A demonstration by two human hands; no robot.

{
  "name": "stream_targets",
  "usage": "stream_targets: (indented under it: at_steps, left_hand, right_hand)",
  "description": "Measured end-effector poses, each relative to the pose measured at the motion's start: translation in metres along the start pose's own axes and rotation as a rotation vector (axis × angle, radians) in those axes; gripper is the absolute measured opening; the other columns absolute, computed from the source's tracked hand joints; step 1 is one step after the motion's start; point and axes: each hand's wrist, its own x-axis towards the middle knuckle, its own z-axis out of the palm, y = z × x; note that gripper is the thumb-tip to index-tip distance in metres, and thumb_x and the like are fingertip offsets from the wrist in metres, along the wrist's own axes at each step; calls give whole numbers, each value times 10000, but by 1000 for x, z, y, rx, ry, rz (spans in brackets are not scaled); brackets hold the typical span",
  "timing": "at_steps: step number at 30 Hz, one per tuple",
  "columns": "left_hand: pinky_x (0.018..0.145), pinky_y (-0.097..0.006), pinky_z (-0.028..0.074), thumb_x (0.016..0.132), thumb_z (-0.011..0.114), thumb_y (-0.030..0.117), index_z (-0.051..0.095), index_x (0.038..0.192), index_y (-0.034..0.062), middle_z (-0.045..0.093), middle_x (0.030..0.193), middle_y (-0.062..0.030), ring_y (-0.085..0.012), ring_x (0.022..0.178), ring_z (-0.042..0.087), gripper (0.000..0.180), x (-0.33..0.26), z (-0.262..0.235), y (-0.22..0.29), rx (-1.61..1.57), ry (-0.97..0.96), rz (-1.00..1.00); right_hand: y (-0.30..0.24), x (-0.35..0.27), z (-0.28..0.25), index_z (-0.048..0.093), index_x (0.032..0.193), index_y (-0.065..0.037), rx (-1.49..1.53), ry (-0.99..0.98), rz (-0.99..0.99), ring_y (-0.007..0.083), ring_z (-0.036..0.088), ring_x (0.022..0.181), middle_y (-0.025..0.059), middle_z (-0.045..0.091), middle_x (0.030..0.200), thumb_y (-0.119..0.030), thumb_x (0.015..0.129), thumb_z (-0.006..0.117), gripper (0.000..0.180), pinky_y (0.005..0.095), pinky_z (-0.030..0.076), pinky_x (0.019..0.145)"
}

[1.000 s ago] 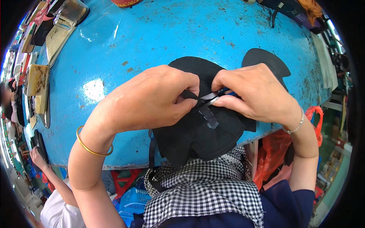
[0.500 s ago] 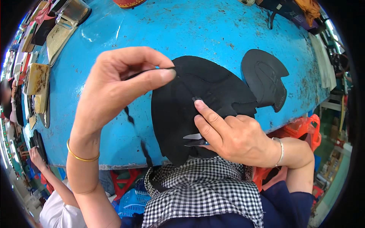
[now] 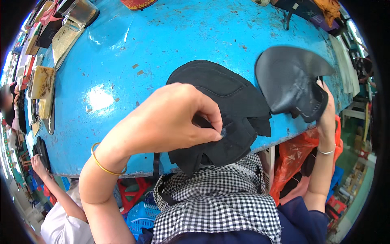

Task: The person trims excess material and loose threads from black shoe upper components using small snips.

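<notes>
A black, curved-edged flat piece (image 3: 217,79) with stitched lines and a notched edge lies on the blue table in front of me. Just over it is my left hand (image 3: 178,122), its thumb and forefinger pinched on a narrow black strip. Part of that strip (image 3: 156,164) hangs past the table's near edge below my wrist; my hand hides the rest. At the right, my right hand (image 3: 327,116) grips the edge of a second black piece (image 3: 286,79), smooth and shiny, tilted up off the table. Its fingers are partly hidden behind this piece.
A clear mug (image 3: 79,14) and a stained block (image 3: 42,82) stand along the left side of the blue table (image 3: 122,53). A red plastic bag (image 3: 296,150) hangs at the near right edge. Another person's hand (image 3: 39,164) is at the far left.
My right hand has left the middle piece and taken hold of the right-hand black piece, lifting it. My left hand has moved right and down. The small blades seen earlier are out of sight.
</notes>
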Motion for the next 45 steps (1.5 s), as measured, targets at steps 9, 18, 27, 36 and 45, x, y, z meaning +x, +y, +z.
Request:
stream_targets:
  at_steps: [9, 18, 27, 36, 45]
  left_hand:
    - [621, -330, 517, 766, 800, 106, 753, 856, 39, 727, 781, -104, -247, 689, 687, 121, 9, 18, -13, 179, 103, 14]
    - [555, -359, 465, 773, 809, 150, 713, 855, 30, 649, 691, -123, -253, 611, 628, 174, 1, 4, -15, 403, 200, 40]
    - [550, -359, 465, 806, 774, 139, 708, 883, 31, 643, 692, -129, -270, 596, 618, 148, 0, 0, -20, 345, 165, 67]
    - [575, -395, 450, 848, 710, 90, 641, 915, 17, 609, 700, -160, -326, 622, 586, 122, -7, -3, -21, 280, 122, 69]
    - [629, -315, 443, 891, 691, 90, 647, 959, 5, 593, 726, -47, -150, 666, 543, 117, -17, -3, -27, 65, 224, -2]
  right_hand:
    - [-10, -26, 71, 585, 1124, -49, -326, -151, -461, 94, 460, 542, -45, 509, 767, -110, 992, 609, 147, 262, 383, 506]
    - [-53, -28, 160, 544, 833, -111, -964, -886, -992, 204, 617, 617, 17, 531, 663, -93, 763, 726, 196, 357, 462, 492]
    - [-54, -21, 182, 547, 882, -125, -978, -807, -1106, 195, 612, 610, 14, 488, 639, -132, 756, 713, 209, 340, 445, 471]
    - [-66, -15, 186, 570, 964, -87, -922, -809, -840, 266, 677, 737, 64, 644, 772, -309, 913, 691, 257, 380, 502, 604]
    - [-66, -19, 188, 599, 922, -101, -848, -751, -899, 248, 651, 626, 43, 642, 778, -284, 896, 711, 216, 366, 478, 530]
